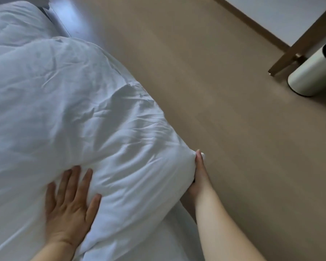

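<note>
A white, wrinkled duvet (79, 110) lies bunched over the bed, filling the left half of the view. My left hand (70, 206) presses flat on it near the bottom, fingers spread and straight. My right hand (199, 176) grips the duvet's right corner at the bed's edge, thumb on top and fingers tucked under the fabric, mostly hidden.
Beige floor (224, 110) stretches to the right of the bed. A white cylindrical bin (312, 72) with a dark opening stands at the far right beside a wooden furniture leg (294, 48). A white wall with a brown skirting board (252, 21) runs along the top right.
</note>
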A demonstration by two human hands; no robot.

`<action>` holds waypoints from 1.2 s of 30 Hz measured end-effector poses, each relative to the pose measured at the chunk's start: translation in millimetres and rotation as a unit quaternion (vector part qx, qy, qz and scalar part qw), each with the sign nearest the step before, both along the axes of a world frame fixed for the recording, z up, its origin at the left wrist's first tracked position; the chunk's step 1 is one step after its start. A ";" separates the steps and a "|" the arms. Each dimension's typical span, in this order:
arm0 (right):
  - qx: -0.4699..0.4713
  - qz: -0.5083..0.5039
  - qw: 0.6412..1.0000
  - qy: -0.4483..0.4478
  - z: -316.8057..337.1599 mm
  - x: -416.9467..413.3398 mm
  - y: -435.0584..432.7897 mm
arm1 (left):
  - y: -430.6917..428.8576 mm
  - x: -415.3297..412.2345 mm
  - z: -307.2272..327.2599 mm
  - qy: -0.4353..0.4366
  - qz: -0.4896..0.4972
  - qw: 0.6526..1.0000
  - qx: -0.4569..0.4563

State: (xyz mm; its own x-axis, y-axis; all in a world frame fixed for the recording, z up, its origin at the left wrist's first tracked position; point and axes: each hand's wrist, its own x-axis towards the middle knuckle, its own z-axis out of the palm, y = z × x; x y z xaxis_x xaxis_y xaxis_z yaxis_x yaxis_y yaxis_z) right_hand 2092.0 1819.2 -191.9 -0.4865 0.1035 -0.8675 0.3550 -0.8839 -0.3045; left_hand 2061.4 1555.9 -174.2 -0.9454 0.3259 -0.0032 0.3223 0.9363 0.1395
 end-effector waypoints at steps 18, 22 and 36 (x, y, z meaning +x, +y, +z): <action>0.506 0.013 0.812 0.291 231.4 -61.0 -117.1 | -58.5 29.1 87.2 -0.254 0.102 0.897 0.347; 0.516 0.178 0.691 0.474 274.9 -51.5 -292.7 | -183.1 56.4 158.3 -0.190 0.281 0.739 0.582; 0.438 0.762 0.129 0.459 172.4 132.7 -592.9 | -470.2 129.7 174.0 -0.192 0.439 0.680 0.555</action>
State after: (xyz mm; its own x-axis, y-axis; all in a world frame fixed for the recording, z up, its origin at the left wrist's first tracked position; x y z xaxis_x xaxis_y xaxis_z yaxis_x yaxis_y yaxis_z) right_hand 2224.6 1226.3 -19.5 -0.3770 -0.8565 -0.3526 -0.6282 0.5161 -0.5822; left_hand 2191.2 1085.7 -0.2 -0.7764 -0.3611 -0.5166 -0.5523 -0.0052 0.8337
